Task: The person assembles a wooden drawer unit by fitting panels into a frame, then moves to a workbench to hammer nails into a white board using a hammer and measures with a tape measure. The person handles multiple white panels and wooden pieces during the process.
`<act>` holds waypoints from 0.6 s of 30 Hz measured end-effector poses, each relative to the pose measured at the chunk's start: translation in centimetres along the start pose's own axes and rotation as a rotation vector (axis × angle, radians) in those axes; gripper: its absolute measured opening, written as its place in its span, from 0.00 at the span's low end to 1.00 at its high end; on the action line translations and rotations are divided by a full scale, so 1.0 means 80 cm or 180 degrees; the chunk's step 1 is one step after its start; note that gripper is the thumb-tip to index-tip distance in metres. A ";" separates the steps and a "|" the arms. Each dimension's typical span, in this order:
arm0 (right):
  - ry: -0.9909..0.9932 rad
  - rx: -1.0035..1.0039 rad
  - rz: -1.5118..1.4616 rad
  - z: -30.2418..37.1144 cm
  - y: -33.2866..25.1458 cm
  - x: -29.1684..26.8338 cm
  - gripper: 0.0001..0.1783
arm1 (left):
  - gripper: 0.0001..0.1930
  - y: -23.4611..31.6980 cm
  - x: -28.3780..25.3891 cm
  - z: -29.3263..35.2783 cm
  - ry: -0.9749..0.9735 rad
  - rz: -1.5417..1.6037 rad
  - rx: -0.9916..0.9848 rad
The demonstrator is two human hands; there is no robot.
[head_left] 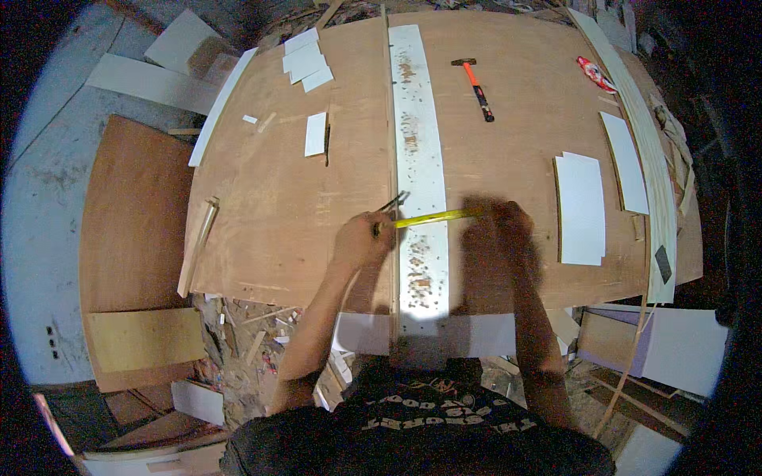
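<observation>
A yellow tape measure blade (pixel 435 218) stretches between my two hands, above a white strip marked with many brown spots and small holes (pixel 421 174). My left hand (pixel 363 240) is closed on the blade's left end. A thin dark stick, perhaps a pen or pencil (pixel 394 201), pokes out from the same hand. My right hand (pixel 512 224) is closed round the blade's other end, in deep shadow. The tape's case cannot be made out there. Beneath both hands lies a large brown plywood sheet (pixel 349 190).
A hammer with an orange and black handle (pixel 476 89) lies beyond my right hand. White panels (pixel 582 210) rest at the right, smaller white pieces (pixel 305 59) at the far left. A red and white object (pixel 595 75) sits near a long pale board (pixel 635 135). Scraps litter the floor.
</observation>
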State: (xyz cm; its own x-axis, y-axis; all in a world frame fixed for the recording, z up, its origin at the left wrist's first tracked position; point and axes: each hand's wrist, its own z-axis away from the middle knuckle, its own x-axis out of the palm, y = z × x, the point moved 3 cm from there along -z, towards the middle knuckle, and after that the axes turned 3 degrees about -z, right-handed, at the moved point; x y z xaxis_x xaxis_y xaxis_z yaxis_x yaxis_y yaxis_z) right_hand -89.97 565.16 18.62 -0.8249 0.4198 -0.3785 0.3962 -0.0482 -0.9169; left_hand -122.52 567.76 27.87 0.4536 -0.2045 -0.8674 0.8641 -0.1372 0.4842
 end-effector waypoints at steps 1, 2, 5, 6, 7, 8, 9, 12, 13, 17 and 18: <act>-0.0032 -0.0228 0.0046 0.002 -0.016 0.045 0.09 | 0.13 -0.047 -0.021 0.006 0.0103 -0.0065 -0.0060; 0.0201 -0.0907 0.0210 0.008 -0.039 0.090 0.11 | 0.12 -0.094 -0.041 0.008 0.0221 -0.0099 -0.0068; -0.0269 -0.1606 0.0404 0.007 -0.086 0.201 0.16 | 0.12 -0.234 -0.089 0.003 0.0388 -0.0070 -0.0069; -0.0858 -0.0469 0.0326 0.003 -0.085 0.241 0.16 | 0.12 -0.278 -0.098 -0.007 0.0394 -0.0079 -0.0160; -0.0794 -0.0871 0.0406 0.000 -0.099 0.272 0.16 | 0.13 -0.317 -0.103 -0.020 0.0416 -0.0112 -0.0166; -0.0802 -0.1236 0.0594 0.002 -0.109 0.299 0.16 | 0.14 -0.354 -0.107 -0.038 0.0424 -0.0151 -0.0181; -0.0627 -0.1186 0.0589 0.000 -0.112 0.313 0.16 | 0.15 -0.385 -0.110 -0.063 0.0481 -0.0233 -0.0155; -0.0196 -0.1106 0.0636 0.015 -0.103 0.312 0.15 | 0.16 -0.449 -0.101 -0.126 0.0437 -0.0278 -0.0340; -0.0018 -0.0881 0.0628 0.022 -0.092 0.301 0.16 | 0.16 -0.459 -0.095 -0.143 0.0430 -0.0262 -0.0281; 0.0396 -0.0212 0.1004 0.059 -0.039 0.208 0.19 | 0.16 -0.464 -0.080 -0.201 0.0232 -0.0433 -0.0281; 0.0330 -0.0108 0.1349 0.056 -0.027 0.191 0.20 | 0.15 -0.459 -0.078 -0.210 0.0173 -0.0525 -0.0257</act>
State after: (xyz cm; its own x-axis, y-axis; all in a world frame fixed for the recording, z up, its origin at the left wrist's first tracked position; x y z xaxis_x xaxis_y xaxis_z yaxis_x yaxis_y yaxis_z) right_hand -105.26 567.59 14.21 -0.5425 0.4582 -0.7041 0.7055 -0.2066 -0.6780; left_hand -153.40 590.38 13.56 0.3136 -0.1328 -0.9402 0.9414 -0.0858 0.3261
